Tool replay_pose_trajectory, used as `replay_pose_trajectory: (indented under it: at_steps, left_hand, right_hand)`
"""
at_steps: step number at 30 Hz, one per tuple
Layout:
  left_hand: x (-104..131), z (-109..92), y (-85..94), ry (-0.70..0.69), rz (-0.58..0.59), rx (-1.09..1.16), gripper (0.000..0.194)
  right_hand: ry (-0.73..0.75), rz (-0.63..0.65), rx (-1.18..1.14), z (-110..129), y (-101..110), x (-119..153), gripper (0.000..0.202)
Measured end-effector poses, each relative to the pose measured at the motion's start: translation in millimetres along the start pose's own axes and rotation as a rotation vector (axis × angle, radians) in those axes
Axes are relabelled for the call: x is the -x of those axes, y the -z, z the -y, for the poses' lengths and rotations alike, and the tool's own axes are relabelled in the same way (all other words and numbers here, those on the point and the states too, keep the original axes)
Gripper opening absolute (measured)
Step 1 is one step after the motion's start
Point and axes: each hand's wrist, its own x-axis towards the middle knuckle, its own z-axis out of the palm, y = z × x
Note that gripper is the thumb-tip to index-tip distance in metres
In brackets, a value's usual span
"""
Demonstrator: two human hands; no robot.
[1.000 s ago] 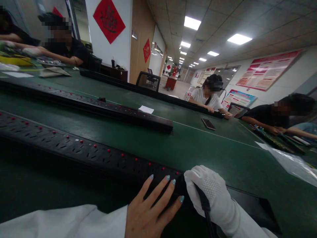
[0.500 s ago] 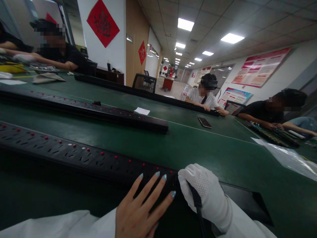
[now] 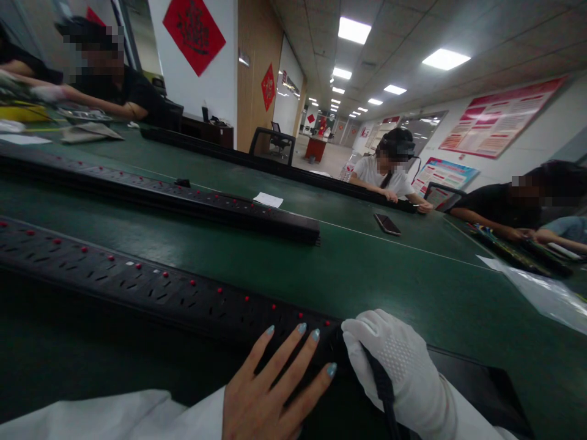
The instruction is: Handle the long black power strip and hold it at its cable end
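A long black power strip (image 3: pixel 151 284) with a row of small red buttons or lights runs from the left edge toward my hands. My bare left hand (image 3: pixel 277 388) lies with spread fingers on the near side of its right end. At that same end my right hand (image 3: pixel 397 360), in a white dotted glove, is closed around a black power cord (image 3: pixel 384 388). The thick sleeve of the cord comes out below the palm and drops toward the bottom edge. My glove hides where the cord meets the strip.
A second black power strip (image 3: pixel 220 211) lies farther back, with white paper (image 3: pixel 268 200) beside it. A phone (image 3: pixel 387 223) and a clear plastic bag (image 3: pixel 536 293) lie to the right. A flat dark panel (image 3: pixel 486 379) is by my right wrist. Several co-workers sit around the green table (image 3: pixel 348 269).
The view has shifted slightly, so the strip and both my hands appear a little farther right and lower. My hands keep the same pose on the strip and cord.
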Motion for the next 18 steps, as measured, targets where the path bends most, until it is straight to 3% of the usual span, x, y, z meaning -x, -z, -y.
replay_pose_trajectory:
  at_steps: [6,13,16,18]
  left_hand:
    - [1,-1,-1.9,0.026,0.029,0.030,0.039]
    - [1,-1,1.1,0.016,0.027,0.022,0.036]
    - [1,-1,0.1,0.027,0.014,0.034,0.035]
    - [0,-1,-0.4,0.022,-0.001,0.026,0.035]
  right_hand:
    - [-0.078,0.064,-0.001,-3,-4,7,0.015]
    - [-0.084,0.003,-0.041,-3,1,1,0.010]
    - [-0.092,-0.038,-0.160,-4,4,0,0.010]
    - [-0.185,-0.122,-0.307,-3,6,1,0.010]
